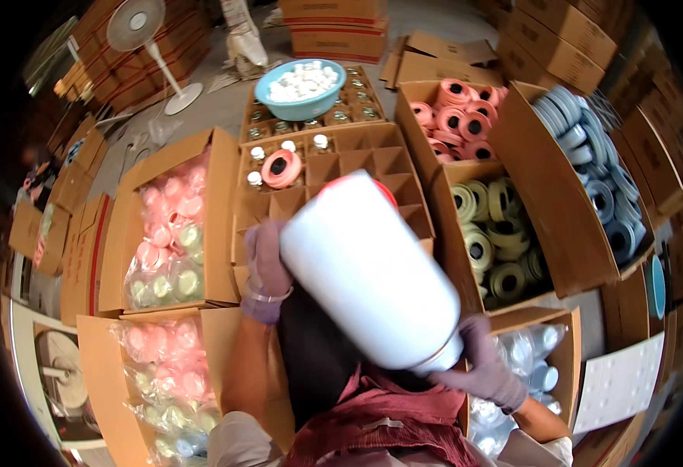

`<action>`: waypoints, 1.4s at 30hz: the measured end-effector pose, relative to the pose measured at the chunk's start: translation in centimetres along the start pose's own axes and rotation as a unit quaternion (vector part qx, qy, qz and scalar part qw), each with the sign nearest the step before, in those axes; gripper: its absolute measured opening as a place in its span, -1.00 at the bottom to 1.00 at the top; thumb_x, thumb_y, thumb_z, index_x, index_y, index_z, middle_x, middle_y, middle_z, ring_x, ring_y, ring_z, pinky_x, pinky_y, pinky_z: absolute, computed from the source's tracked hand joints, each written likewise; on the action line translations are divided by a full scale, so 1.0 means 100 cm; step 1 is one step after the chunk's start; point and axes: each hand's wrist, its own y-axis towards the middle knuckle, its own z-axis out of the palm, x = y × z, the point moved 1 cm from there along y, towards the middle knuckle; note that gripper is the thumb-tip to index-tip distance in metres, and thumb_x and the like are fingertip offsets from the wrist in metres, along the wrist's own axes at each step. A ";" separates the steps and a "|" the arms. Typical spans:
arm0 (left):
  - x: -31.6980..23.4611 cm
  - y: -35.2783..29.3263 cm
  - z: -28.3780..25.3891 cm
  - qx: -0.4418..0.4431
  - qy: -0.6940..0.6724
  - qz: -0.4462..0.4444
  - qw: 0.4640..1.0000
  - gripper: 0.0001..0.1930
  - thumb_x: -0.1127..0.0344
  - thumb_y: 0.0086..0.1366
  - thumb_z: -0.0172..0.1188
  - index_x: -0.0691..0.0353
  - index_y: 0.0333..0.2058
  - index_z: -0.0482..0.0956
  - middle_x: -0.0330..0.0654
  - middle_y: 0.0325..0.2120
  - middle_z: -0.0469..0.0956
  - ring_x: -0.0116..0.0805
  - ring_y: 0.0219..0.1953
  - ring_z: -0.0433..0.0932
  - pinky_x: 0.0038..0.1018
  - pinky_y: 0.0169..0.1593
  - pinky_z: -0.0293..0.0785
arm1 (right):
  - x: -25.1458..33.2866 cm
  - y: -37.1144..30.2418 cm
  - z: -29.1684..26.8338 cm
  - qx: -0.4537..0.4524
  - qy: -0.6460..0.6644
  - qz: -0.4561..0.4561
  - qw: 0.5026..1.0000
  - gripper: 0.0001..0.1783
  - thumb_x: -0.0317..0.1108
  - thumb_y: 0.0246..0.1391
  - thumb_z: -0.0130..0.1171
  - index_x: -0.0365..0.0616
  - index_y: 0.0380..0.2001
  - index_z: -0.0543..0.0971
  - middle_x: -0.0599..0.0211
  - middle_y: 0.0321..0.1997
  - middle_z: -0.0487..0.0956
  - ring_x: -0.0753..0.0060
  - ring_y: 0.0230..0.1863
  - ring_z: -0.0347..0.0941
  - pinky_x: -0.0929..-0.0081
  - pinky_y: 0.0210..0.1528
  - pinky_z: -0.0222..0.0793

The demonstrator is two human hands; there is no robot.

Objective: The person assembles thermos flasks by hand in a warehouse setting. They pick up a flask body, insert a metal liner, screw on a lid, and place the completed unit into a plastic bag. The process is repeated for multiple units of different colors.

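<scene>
A large pale white cylindrical flask body [368,272] lies slanted across my lap, blurred by motion. Its shoulder and narrow neck [441,356] point down to the right. My gloved left hand [265,261] grips the upper left side, its fingers partly hidden behind the flask. Around the neck end is my gloved right hand [485,366]. A red curved edge [386,193] shows just behind the flask's far end; whether it belongs to the flask I cannot tell. Beyond it stands a divided carton [357,144] with a pink ring-shaped part [281,168] resting among white-topped bottles.
A blue basin [298,105] of small white pieces sits on another divided carton. Cartons on the right hold pink [454,121], pale green [505,233] and grey-blue ring parts [600,198]. Left cartons hold bagged pink [172,206] and green caps. A fan [136,23] stands far left.
</scene>
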 end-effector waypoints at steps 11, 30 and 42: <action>0.078 -0.092 -0.072 0.152 -0.116 0.013 0.981 -0.71 0.58 0.26 0.04 0.30 -0.04 0.51 0.05 -0.28 0.57 -0.09 -0.21 0.59 -0.27 -0.20 0.55 | -0.100 0.418 0.065 0.045 -0.249 -0.147 0.956 -0.67 -0.19 -0.01 0.17 -0.21 -0.25 0.54 0.05 -0.29 0.52 0.00 -0.17 0.50 0.20 -0.10 0.43; 0.071 -0.009 -0.091 0.080 -0.037 -0.106 0.990 -0.69 0.15 0.32 0.06 0.32 -0.36 0.58 -0.02 -0.38 0.53 -0.14 -0.29 0.50 -0.16 -0.16 0.43 | -0.201 0.692 0.153 -0.065 -0.343 -0.041 0.936 -0.52 -0.19 -0.07 0.30 0.00 -0.06 0.43 0.00 0.01 0.40 -0.12 -0.03 0.47 0.10 -0.03 0.45; 0.074 0.015 -0.049 -0.157 0.001 -0.089 0.984 0.11 0.22 0.03 0.47 0.00 0.42 -0.16 -0.06 0.33 0.07 -0.08 0.36 0.10 -0.21 0.34 0.14 | -0.110 0.378 0.012 -0.033 0.429 -0.047 0.901 -0.82 -0.17 0.19 0.06 0.00 -0.26 0.46 0.48 -0.48 0.48 0.61 -0.61 0.34 0.70 -0.68 0.16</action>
